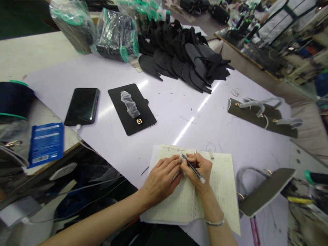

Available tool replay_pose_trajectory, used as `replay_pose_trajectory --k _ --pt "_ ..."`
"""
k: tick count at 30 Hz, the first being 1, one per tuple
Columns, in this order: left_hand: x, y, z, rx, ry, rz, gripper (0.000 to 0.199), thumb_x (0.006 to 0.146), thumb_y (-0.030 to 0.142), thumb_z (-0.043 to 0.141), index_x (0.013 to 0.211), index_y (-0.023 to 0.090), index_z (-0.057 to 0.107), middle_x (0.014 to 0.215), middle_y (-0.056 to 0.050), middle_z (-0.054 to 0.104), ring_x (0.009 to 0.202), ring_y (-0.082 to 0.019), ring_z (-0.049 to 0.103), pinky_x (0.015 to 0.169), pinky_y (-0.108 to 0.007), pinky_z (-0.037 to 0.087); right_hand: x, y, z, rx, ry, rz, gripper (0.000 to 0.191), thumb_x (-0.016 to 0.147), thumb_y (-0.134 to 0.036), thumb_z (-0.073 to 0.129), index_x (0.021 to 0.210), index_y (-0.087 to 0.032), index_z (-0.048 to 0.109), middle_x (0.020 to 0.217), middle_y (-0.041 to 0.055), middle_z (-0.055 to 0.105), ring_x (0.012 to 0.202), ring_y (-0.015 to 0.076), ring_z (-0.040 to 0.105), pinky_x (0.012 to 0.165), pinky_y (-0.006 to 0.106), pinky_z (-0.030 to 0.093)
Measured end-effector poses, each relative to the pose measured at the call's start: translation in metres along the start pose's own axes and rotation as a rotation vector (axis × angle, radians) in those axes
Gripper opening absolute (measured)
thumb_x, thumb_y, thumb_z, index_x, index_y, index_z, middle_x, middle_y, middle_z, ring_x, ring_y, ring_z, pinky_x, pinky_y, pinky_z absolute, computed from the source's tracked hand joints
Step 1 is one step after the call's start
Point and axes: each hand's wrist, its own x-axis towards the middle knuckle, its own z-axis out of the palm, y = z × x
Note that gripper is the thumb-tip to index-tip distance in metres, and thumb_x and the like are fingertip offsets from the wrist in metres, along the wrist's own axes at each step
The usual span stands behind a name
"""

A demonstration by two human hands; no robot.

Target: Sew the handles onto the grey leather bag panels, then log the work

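Across the glossy white desk point(169, 95), see a far heap of curved, flat black pieces point(179, 56); closer, an open notebook with cream, faintly ruled pages point(176, 208), lying flat. Judge it light, with soft pages prone to creasing or sliding; steady with a flat palm near the spine, or lift by both outer edges. Note the left hand point(161, 176) laid on the left page, fingers close together. Find the right hand point(198, 169), with fingers pinching a slim black pen with a pale end point(193, 168), tip down on the left page near the spine. Expect a light, stiff, smooth barrel, apt to roll; hold low, close to the tip.
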Motion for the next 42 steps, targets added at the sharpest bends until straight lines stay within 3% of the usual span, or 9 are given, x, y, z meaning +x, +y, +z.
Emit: replay_pose_trajectory --k 5,17,23,30,42 --pt "-0.002 0.0 0.0 0.0 0.0 -0.008 0.031 0.092 0.017 0.058 0.123 0.015 0.058 0.128 -0.009 0.064 0.129 -0.025 0.052 0.104 -0.042 0.046 -0.001 0.0 0.0 -0.004 0.026 0.015 0.016 0.07 -0.01 0.07 0.069 -0.021 0.058 0.069 -0.0018 0.064 0.082 0.0209 0.071 0.071 0.031 0.058" --pt "-0.002 0.0 0.001 0.004 -0.003 -0.005 0.03 0.093 0.018 0.057 0.123 0.015 0.058 0.129 -0.009 0.064 0.13 -0.025 0.051 0.104 -0.042 0.045 0.001 -0.003 0.001 -0.002 0.037 0.009 0.017 0.069 -0.009 0.07 0.068 -0.021 0.057 0.067 -0.0025 0.062 0.079 0.02 0.071 0.074 0.031 0.058" --pt "-0.003 0.001 0.002 0.016 -0.001 -0.009 0.029 0.094 0.019 0.056 0.122 0.015 0.058 0.129 -0.009 0.064 0.13 -0.025 0.051 0.104 -0.043 0.045 0.001 0.001 0.0 0.084 0.058 0.101 0.016 0.069 -0.012 0.073 0.068 -0.019 0.058 0.071 -0.0001 0.065 0.078 0.0209 0.07 0.07 0.03 0.057" --pt "0.001 0.009 0.009 0.023 0.036 -0.029 0.026 0.094 0.021 0.057 0.118 0.014 0.06 0.128 -0.009 0.064 0.129 -0.025 0.052 0.104 -0.042 0.046 0.013 -0.014 -0.014 0.352 0.106 0.291 0.018 0.078 -0.022 0.075 0.073 -0.017 0.058 0.07 -0.0002 0.065 0.057 0.013 0.062 0.057 0.025 0.051" --pt "0.0 0.011 0.011 0.004 0.026 -0.049 0.024 0.095 0.021 0.055 0.117 0.016 0.06 0.129 -0.008 0.063 0.129 -0.025 0.051 0.103 -0.043 0.046 0.006 -0.016 -0.011 0.401 0.17 0.353 0.021 0.08 -0.026 0.077 0.083 -0.015 0.059 0.074 0.0031 0.068 0.06 0.0149 0.067 0.06 0.025 0.054"
